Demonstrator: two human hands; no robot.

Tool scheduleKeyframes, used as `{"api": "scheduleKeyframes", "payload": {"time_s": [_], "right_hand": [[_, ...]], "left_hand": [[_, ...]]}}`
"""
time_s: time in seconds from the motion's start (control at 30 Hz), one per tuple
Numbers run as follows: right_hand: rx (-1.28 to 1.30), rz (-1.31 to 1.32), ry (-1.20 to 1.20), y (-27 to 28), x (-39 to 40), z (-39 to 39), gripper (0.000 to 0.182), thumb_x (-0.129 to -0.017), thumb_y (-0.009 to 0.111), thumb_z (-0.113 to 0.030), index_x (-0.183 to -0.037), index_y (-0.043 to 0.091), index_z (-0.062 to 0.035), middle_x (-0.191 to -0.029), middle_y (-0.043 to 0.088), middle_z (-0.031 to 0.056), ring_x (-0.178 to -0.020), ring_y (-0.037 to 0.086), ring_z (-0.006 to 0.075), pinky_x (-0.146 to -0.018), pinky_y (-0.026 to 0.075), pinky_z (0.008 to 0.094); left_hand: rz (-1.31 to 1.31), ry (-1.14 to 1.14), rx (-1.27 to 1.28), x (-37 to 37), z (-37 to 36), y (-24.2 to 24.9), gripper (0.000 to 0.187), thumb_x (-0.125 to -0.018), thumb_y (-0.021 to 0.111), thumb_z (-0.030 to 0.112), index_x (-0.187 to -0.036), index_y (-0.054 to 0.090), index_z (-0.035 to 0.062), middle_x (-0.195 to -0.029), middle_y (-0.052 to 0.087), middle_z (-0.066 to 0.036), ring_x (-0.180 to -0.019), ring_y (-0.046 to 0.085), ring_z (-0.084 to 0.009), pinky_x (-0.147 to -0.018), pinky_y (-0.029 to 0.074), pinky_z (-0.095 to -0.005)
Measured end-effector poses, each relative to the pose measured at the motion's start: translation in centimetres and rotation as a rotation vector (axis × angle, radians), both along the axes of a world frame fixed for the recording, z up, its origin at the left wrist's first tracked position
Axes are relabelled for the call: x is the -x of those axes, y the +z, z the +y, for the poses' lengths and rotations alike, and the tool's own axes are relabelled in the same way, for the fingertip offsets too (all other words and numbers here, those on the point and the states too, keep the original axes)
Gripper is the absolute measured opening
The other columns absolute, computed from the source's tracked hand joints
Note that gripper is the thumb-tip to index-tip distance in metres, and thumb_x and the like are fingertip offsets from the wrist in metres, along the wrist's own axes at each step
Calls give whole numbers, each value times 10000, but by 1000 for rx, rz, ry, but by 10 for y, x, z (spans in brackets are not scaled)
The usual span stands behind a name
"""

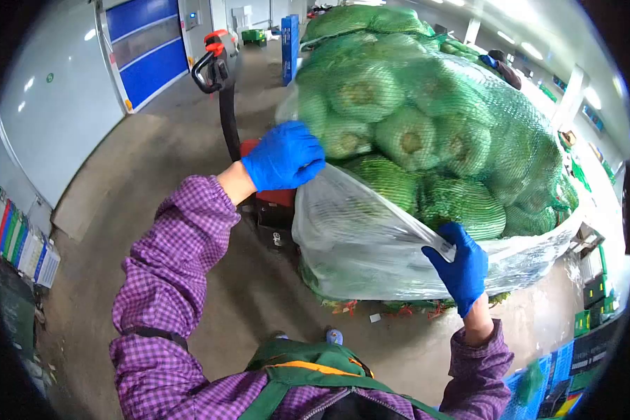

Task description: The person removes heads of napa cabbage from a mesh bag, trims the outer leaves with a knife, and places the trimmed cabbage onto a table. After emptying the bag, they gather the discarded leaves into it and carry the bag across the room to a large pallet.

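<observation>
Green mesh sacks [406, 140] full of large round cabbages are piled high in front of me. Clear plastic film [350, 245] wraps the lower part of the pile, its upper edge stretched in a slanting line between my hands. My left hand [284, 157], in a blue glove, is closed on the film at the pile's left corner. Farther right and lower, my right hand [460, 267], also blue-gloved, pinches the film's edge between thumb and fingers against the front of the pile.
Behind my left hand stands a pallet jack with a black and red handle [218, 63]. A blue roller door [147, 49] is at the upper left. Stacked crates [21, 234] line the left wall, and more crates [595, 290] stand at the right. A person [502, 68] is partly visible behind the pile.
</observation>
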State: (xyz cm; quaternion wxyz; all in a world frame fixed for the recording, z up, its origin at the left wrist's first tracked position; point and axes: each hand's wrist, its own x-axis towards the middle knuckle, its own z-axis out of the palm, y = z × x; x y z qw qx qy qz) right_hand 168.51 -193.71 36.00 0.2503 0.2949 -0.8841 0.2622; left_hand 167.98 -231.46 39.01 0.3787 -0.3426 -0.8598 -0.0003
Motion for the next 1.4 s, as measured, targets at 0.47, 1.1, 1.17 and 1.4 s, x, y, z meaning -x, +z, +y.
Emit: {"api": "scheduleKeyframes", "payload": {"time_s": [0.47,1.1,1.17,1.4], "right_hand": [[106,-536,45,-86,-3,-2,356,-713,781,-242,-1001,643,-85,-862,666,95,-761,617,214,-695,495,339],[913,-901,102,99,354,267,390,-924,515,-393,-1097,566,-47,-888,614,67,-739,587,153,-647,478,279],[950,-899,168,91,352,267,399,-931,498,-386,-1119,557,-39,-928,613,74,-775,591,163,-681,482,286],[1054,-786,317,99,322,235,433,-957,439,-362,-1197,526,-12,-1066,610,99,-901,603,196,-800,496,313]], "left_hand": [[-554,-55,-738,-34,-15,-255,178,-824,627,193,-911,653,40,-838,662,-122,-787,630,-271,-758,488,-355],[-884,63,-1609,73,-102,20,475,-913,555,349,-1283,518,53,-1220,579,-61,-1071,573,-162,-930,449,-304],[-925,101,-1629,69,-102,18,452,-923,537,335,-1274,526,51,-1202,590,-65,-1057,582,-160,-918,456,-292],[-953,22,-1643,86,-125,0,402,-946,499,291,-1274,523,58,-1192,592,-58,-1036,588,-160,-896,470,-297]]}}
